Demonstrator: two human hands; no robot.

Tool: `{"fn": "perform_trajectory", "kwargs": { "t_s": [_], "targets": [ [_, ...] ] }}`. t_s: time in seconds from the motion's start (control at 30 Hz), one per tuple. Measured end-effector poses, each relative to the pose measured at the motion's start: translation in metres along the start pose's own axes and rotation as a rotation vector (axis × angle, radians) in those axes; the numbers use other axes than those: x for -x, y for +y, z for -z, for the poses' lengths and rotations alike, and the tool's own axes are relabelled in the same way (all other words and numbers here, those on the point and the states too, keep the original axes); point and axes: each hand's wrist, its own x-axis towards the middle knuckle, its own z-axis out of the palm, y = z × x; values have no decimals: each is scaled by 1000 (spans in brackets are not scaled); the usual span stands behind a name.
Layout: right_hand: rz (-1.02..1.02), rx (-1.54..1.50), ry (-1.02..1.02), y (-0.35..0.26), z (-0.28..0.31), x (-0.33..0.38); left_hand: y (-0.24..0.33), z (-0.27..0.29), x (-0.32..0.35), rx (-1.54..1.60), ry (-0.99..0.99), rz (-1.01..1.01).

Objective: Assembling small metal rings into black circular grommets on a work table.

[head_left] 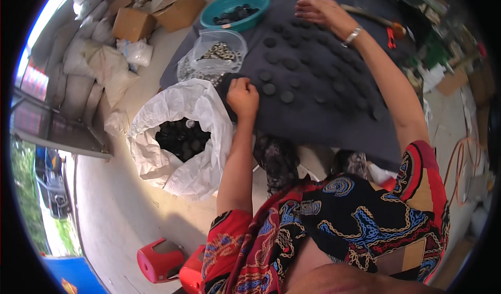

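My left hand (pixel 243 100) is closed in a fist at the left edge of the dark cloth (pixel 334 132) that covers the table. Whatever its fingers hold, if anything, is hidden. Close beside it stands a white woven sack (pixel 214 119) holding black round pieces (pixel 182 140). Farther off, my right hand (pixel 326 16) reaches over the cloth with fingers stretched out, seemingly holding nothing. Many flat black discs (pixel 287 96) lie scattered on the cloth between my hands and below the right one.
A teal basin (pixel 255 20) with black pieces sits at the far left of the table. Nearer is a clear plastic bag (pixel 237 43) of small metal rings. A wooden-handled tool (pixel 370 15) lies beyond my right wrist. Red plastic stools (pixel 159 260) stand on the floor.
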Motion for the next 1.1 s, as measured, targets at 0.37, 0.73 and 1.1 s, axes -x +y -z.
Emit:
{"fn": "perform_trajectory", "kwargs": {
  "t_s": [0.37, 0.73, 1.1],
  "targets": [
    [-45, 370, 535, 7, 73, 303, -11, 0, -4, -7, -122, 39],
    [23, 835, 801, 66, 83, 381, 40, -6, -27, -82, -482, 155],
    [31, 862, 761, 56, 78, 374, 40, -25, -39, -210, -531, 45]
  ]
}}
